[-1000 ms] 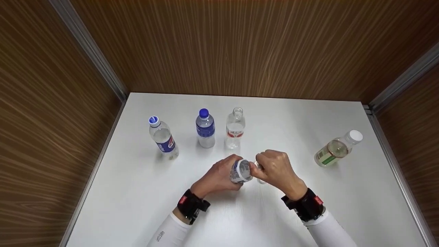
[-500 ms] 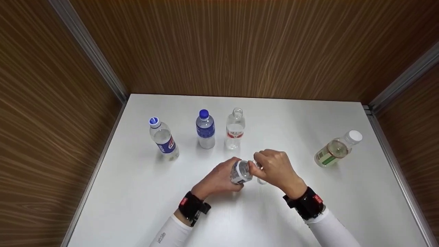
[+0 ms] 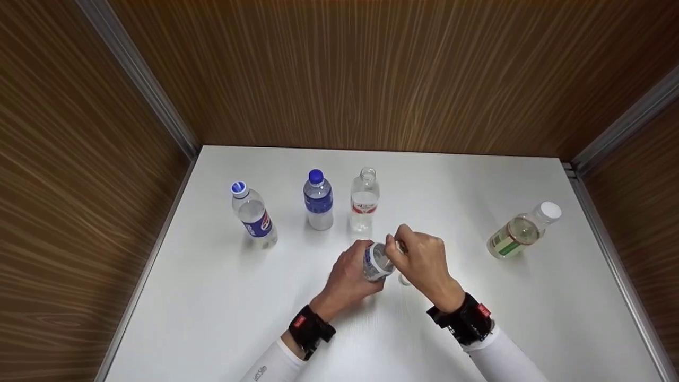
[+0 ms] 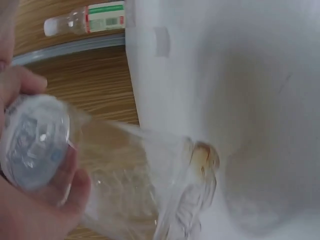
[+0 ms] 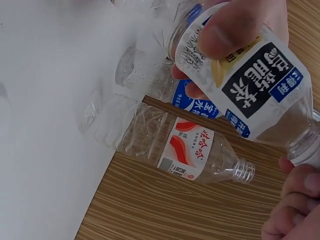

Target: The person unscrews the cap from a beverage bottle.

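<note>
Head view is showing the left grip (image 3: 347, 278) curling round the labelled bottle (image 3: 377, 262), tilted over the surface (image 3: 196, 313); the right grip (image 3: 423, 260) is pinching its white cap (image 5: 306, 156). Seemingly, cap-turning is happening; next is probably calling for steadying and twisting.

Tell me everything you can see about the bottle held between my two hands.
The bottle looks like clear plastic, with a white label bearing a black panel of large characters and blue and gold patches. Its bare shoulder narrows to a neck topped by a white cap. It is held tilted over the white tabletop, the left hand wrapped around its body and the right hand gripping the cap end. Whether the cap is loosened I can't tell.
</note>
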The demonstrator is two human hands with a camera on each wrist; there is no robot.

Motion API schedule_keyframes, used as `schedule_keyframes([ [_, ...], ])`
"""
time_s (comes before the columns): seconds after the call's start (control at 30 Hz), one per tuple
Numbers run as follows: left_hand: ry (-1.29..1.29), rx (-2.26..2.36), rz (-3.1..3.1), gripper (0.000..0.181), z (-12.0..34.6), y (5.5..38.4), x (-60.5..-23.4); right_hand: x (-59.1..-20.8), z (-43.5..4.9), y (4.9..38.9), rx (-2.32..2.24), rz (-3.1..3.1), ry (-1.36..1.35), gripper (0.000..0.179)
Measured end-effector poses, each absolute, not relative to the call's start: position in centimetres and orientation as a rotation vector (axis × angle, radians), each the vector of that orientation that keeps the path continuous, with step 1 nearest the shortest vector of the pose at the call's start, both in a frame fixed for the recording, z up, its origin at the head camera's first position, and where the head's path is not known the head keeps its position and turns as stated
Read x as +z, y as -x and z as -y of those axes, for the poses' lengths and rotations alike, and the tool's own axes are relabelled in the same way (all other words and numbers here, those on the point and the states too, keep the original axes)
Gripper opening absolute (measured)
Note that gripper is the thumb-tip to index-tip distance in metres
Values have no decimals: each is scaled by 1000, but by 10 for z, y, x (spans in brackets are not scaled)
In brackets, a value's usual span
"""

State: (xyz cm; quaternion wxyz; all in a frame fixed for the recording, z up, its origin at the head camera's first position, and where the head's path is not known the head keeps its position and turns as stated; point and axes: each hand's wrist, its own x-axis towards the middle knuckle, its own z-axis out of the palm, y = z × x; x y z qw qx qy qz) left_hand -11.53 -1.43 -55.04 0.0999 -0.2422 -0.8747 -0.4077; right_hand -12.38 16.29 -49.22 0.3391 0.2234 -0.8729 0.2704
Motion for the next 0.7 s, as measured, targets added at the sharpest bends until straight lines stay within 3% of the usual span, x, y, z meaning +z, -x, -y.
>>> schedule_keyframes([
  [0.4, 1085, -1760, 2698, 69, 36, 126, -539, -483, -165, 122, 782, 2095, -953, 19],
  [0.7, 1215, -1848, 2729, 68, 40, 130, -540, -481, -168, 124, 770, 2038, -1103, 20],
])
